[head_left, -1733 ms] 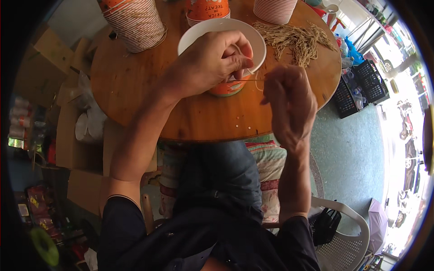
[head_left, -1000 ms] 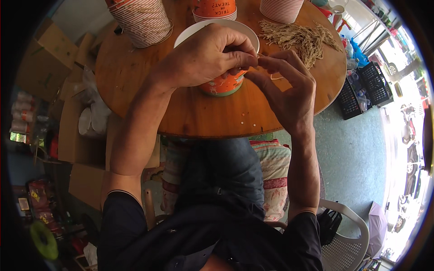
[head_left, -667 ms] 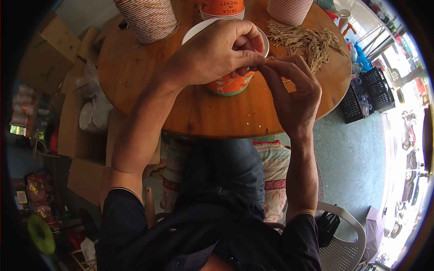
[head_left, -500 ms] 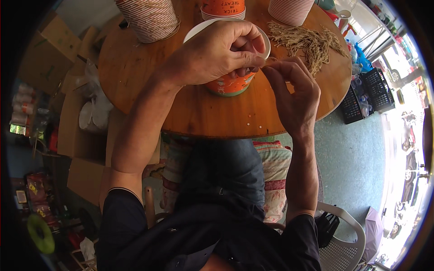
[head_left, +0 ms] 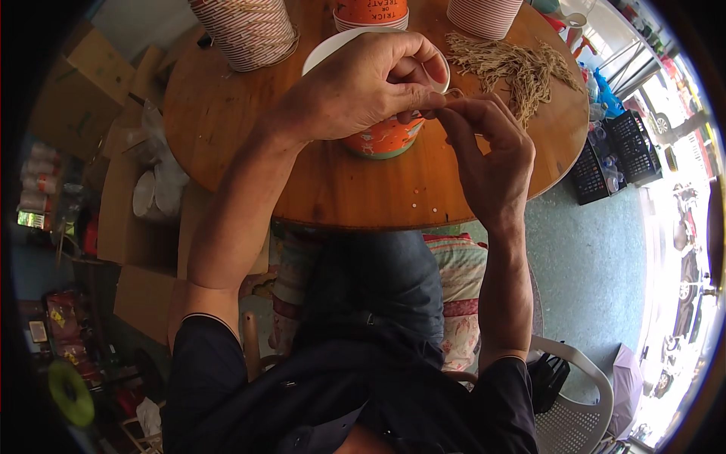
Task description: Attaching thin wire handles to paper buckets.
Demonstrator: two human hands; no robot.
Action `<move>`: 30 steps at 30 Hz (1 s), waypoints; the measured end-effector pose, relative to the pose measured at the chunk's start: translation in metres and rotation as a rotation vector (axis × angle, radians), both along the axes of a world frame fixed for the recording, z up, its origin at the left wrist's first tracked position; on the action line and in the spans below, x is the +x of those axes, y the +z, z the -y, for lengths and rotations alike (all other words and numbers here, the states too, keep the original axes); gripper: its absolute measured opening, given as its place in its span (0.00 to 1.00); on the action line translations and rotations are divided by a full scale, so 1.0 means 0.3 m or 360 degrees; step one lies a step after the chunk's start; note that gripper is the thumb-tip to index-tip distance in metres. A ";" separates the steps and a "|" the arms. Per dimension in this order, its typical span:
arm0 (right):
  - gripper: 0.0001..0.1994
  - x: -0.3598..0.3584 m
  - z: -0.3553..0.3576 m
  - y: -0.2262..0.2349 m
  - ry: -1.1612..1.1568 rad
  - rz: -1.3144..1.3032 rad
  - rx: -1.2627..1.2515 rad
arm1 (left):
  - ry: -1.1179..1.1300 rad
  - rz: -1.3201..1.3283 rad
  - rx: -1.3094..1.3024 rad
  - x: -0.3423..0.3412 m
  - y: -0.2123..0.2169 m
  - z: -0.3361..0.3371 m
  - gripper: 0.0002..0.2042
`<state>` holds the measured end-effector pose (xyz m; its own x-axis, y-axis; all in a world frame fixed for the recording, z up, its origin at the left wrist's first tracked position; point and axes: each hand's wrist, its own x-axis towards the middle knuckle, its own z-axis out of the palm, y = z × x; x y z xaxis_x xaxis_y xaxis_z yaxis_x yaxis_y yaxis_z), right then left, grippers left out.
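An orange printed paper bucket point(head_left: 387, 138) with a white inside stands on the wooden table, partly hidden behind my left hand point(head_left: 370, 87). That hand reaches across its near side, with thumb and fingers pinched at the right of its rim. A thin tan cord point(head_left: 455, 92) loops up between the two hands. My right hand point(head_left: 491, 147) pinches at the same spot, thumb against forefinger, fingertips almost meeting those of the left. The fingers hide how the cord meets the bucket.
A pile of tan cords point(head_left: 514, 72) lies at the table's far right. Stacked paper buckets stand along the back: a corded stack point(head_left: 246, 34), an orange one point(head_left: 370, 13) and a striped one point(head_left: 484, 17). Small white bits point(head_left: 414, 205) lie near the round table's point(head_left: 340, 204) front edge.
Both hands stay at the bucket's right rim, with slight finger movement. The right fingertips have shifted a little and more of the cord loop shows above them.
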<state>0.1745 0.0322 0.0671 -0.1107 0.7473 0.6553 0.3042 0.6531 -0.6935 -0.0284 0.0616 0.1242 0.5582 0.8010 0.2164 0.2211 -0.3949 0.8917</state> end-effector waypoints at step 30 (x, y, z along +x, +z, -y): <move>0.14 0.047 0.046 -0.009 0.0437 -0.0594 -0.0735 | 0.0276 -0.0028 0.0218 0.053 -0.014 0.089 0.08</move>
<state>0.1885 0.0185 0.0643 -0.1649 0.9380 0.3050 -0.1467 0.2824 -0.9480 -0.0124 0.0348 0.1199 0.4193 0.8491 0.3212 0.3113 -0.4669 0.8277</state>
